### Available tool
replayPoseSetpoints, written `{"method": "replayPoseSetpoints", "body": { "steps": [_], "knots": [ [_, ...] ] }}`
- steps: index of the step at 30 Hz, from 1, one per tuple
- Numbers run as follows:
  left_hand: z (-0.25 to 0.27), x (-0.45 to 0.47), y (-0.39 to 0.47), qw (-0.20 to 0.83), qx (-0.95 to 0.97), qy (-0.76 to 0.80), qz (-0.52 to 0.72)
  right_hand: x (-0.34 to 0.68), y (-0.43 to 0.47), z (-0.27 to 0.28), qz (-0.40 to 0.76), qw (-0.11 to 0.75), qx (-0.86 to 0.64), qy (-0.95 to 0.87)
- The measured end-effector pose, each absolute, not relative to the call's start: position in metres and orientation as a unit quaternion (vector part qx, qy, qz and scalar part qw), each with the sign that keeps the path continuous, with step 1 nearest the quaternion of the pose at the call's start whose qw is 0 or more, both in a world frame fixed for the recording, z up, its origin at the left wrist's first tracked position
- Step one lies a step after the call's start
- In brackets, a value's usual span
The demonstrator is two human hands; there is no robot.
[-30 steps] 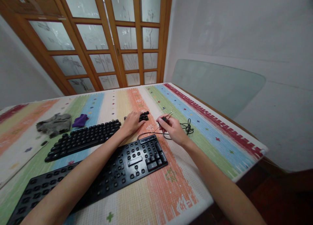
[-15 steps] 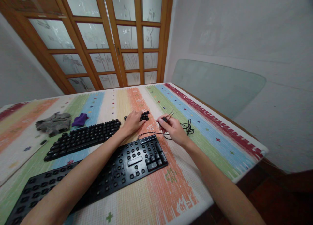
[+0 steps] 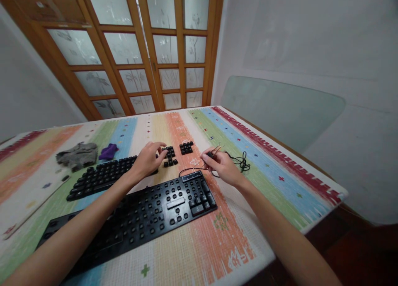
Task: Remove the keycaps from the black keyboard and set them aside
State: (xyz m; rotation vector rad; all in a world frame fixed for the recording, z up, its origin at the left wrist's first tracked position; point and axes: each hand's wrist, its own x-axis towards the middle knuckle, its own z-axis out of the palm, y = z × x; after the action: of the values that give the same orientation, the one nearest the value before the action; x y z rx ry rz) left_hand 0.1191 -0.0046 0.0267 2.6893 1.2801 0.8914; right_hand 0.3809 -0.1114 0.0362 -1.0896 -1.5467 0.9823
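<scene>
My left hand point(image 3: 149, 158) hovers over loose black keycaps point(image 3: 169, 153), thumb and fingers apart, with nothing seen between them. In my right hand point(image 3: 224, 166) is a wire keycap puller point(image 3: 210, 155), its black grip pinched and its thin metal wires sticking up. Below both hands lies a black keyboard point(image 3: 146, 213), mostly stripped to its switch stems. A few keycaps point(image 3: 199, 206) remain at its right end. Behind it, removed keycaps point(image 3: 102, 176) are laid out in rows, partly hidden by my left forearm. A small separate block of keycaps point(image 3: 186, 147) sits farther right.
A grey cloth point(image 3: 78, 155) and a purple cloth point(image 3: 108, 151) lie at the left back. A black cable point(image 3: 244, 162) is coiled beyond my right hand. The striped tablecloth point(image 3: 273, 178) covers the table, whose right edge runs close to the wall.
My left hand has moved left and back from the small keycap block, uncovering it and the keycaps beside it. My right hand stays nearly in place with the puller.
</scene>
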Motion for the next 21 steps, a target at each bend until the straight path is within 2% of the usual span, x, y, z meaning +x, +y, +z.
{"method": "replayPoseSetpoints", "body": {
  "steps": [5,12,21],
  "knots": [
    [0.009,0.124,-0.017,0.005,0.898,0.350,0.267,0.379,-0.112,0.034,0.394,0.468,-0.455,-0.647],
    [-0.001,0.146,-0.013,-0.005,0.906,0.361,0.220,0.379,-0.111,0.034,0.396,0.465,-0.460,-0.645],
    [-0.003,0.149,-0.009,0.002,0.913,0.354,0.202,0.378,-0.121,0.037,0.424,0.376,-0.399,-0.721]
  ]
}}
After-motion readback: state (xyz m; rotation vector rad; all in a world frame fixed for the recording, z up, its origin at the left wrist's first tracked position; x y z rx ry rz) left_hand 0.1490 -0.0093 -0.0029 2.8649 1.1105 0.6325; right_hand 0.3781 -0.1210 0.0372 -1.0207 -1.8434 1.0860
